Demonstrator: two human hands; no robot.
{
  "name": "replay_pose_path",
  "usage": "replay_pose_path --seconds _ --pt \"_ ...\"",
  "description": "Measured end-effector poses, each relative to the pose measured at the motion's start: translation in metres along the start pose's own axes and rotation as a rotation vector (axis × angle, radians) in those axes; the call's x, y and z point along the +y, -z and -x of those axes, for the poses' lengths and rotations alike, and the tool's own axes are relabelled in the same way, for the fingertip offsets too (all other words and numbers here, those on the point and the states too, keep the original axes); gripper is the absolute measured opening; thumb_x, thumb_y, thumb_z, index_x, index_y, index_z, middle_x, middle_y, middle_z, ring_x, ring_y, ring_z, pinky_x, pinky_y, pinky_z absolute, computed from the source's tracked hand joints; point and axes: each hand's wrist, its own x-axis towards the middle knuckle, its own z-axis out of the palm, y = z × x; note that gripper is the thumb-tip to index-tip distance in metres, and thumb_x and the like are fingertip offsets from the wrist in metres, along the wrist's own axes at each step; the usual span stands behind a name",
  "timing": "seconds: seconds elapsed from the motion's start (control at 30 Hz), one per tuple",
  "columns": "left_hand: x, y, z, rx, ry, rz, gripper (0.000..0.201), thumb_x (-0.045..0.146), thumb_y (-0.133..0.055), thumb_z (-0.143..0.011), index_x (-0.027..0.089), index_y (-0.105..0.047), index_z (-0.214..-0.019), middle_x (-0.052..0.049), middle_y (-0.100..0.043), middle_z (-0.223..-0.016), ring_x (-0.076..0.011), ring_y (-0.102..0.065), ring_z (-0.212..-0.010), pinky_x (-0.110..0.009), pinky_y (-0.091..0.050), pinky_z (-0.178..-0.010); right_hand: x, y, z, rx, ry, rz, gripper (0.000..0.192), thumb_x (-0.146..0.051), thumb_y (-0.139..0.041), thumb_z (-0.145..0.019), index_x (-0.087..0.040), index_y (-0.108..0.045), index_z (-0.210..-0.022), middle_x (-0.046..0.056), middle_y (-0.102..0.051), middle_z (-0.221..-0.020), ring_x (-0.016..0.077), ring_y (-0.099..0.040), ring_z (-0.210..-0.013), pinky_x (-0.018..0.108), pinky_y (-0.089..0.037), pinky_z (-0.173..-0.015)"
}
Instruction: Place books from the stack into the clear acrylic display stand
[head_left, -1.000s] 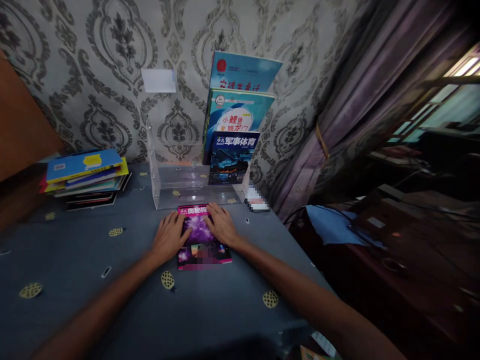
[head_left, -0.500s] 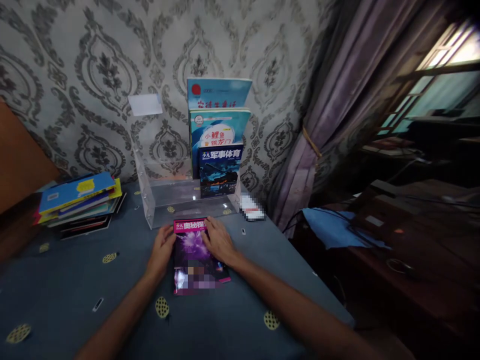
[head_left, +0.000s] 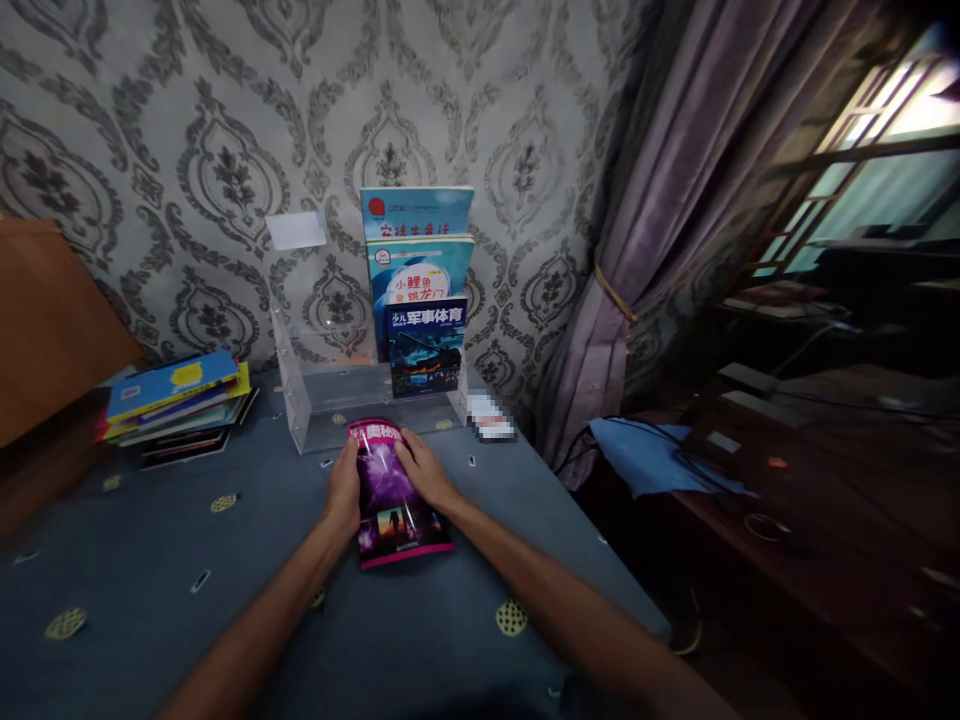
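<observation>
Hands on a purple book, head view.
Purple book (head_left: 396, 495) lies on the blue tablecloth (head_left: 150, 560), just before the clear acrylic rack (head_left: 330, 400). Left hand (head_left: 343, 492) grips its left edge; right hand (head_left: 424, 470) rests flat on the cover. Three books (head_left: 421, 300) stand in the rack; a book stack (head_left: 176, 400) lies well apart, left.

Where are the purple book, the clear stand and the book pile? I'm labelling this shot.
purple book (head_left: 397, 500): head view, middle of its cover.
clear stand (head_left: 330, 405): head view, bare front tray.
book pile (head_left: 176, 380): head view, top blue cover.
</observation>
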Motion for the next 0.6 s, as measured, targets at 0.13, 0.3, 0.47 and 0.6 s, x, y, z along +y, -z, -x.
replay_pose_path --seconds 0.13,0.3,0.47,0.6 --pt "0.016 -0.019 0.003 -0.097 0.005 0.135 0.062 0.073 -0.066 -0.075 0.017 -0.07 -0.1 -0.005 -0.075 -0.094 -0.0191 -0.07 -0.08 -0.031 -0.055 -0.076 -0.006 0.002 -0.001 0.072 0.021 -0.3 0.06 -0.055 -0.029 -0.105 -0.017 -0.052 -0.145 0.012 -0.056 -0.146 0.0229 -0.052 -0.137 0.043 -0.042 -0.115" --pt "0.038 -0.034 0.007 -0.22 -0.139 0.202 0.058 0.07 -0.075 -0.067 0.018 -0.071 -0.092 -0.003 -0.074 -0.087 -0.0181 -0.067 -0.078 -0.029 -0.054 -0.075 -0.02 0.01 -0.004 0.147 -0.065 -0.445 0.067 -0.061 -0.029 -0.103 -0.015 -0.048 -0.148 0.012 -0.049 -0.153 0.0223 -0.046 -0.142 0.041 -0.038 -0.118" --pt "0.05 -0.03 0.004 -0.261 -0.394 0.055 0.053 0.065 -0.073 -0.073 0.019 -0.07 -0.099 -0.004 -0.073 -0.092 -0.0216 -0.068 -0.088 -0.032 -0.054 -0.085 -0.045 0.034 -0.01 0.199 0.029 -0.423 0.058 -0.051 -0.036 -0.103 -0.018 -0.043 -0.15 0.011 -0.055 -0.147 0.0233 -0.052 -0.136 0.041 -0.041 -0.115" --pt "0.046 -0.02 0.001 -0.206 -0.612 -0.123 0.058 0.065 -0.069 -0.077 0.021 -0.065 -0.114 -0.007 -0.071 -0.111 -0.0263 -0.065 -0.11 -0.038 -0.049 -0.101 -0.06 0.052 -0.007 0.305 0.276 -0.268 0.066 -0.054 -0.047 -0.097 -0.019 -0.037 -0.152 0.012 -0.055 -0.145 0.027 -0.051 -0.135 0.042 -0.039 -0.115"
